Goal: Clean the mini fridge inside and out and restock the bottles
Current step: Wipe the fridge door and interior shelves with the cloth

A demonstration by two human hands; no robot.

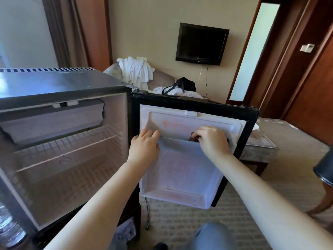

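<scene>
The mini fridge (59, 82) stands open at the left, with a wire shelf (68, 141) and nothing on it. Its door (194, 103) swings out to the right, white liner facing me. My left hand (144, 147) rests on the left end of the upper door shelf (178, 143), fingers over its rim. My right hand (210, 139) grips a dark brown cloth (193, 137) pressed inside that door shelf; most of the cloth is hidden by the fingers. Clear plastic water bottles (9, 226) show at the bottom left edge.
A low upholstered bench (261, 141) stands right behind the door. Beyond it, an armchair holds white towels (135, 71) and a black bag (185, 84). A TV (201, 44) hangs on the wall. A dark bin (324, 170) and a wooden chair leg sit at the right. A black power cord (147, 213) lies on the carpet.
</scene>
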